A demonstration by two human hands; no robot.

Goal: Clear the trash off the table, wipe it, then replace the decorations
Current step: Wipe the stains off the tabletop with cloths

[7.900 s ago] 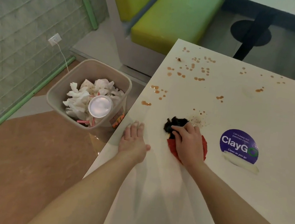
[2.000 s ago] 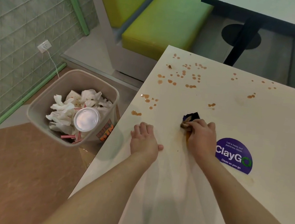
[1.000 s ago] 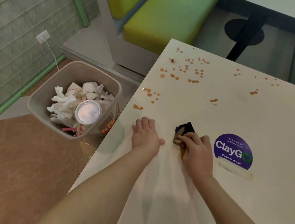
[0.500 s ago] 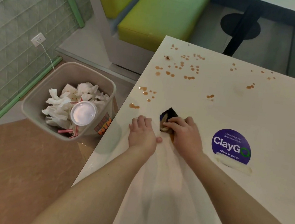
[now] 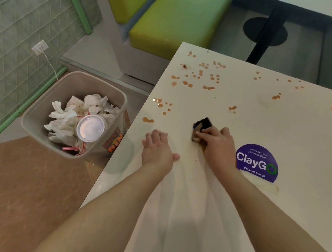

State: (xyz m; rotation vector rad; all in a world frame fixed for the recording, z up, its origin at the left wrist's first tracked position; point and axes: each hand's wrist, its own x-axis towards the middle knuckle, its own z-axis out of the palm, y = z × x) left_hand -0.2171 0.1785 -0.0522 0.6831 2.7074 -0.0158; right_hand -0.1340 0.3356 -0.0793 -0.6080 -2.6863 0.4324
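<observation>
My right hand (image 5: 217, 146) holds a dark, stained cloth (image 5: 202, 125) pressed against the white table (image 5: 288, 126), just left of a purple round ClayGo sticker (image 5: 257, 162). My left hand (image 5: 157, 150) rests flat on the table near its left edge, fingers straight. Brown sauce spots (image 5: 200, 75) dot the far half of the table, and one blot (image 5: 147, 120) lies close to the left edge ahead of my left hand.
A beige bin (image 5: 41, 108) full of white napkins, a cup lid (image 5: 90, 128) and straws stands on the floor left of the table. Green benches (image 5: 176, 14) stand beyond. Another table's black leg (image 5: 265, 37) is at the back. A smear (image 5: 267, 187) lies below the sticker.
My right hand has slid the cloth back to the right, away from my left hand, after sweeping left half a second ago. My left hand stays planted.
</observation>
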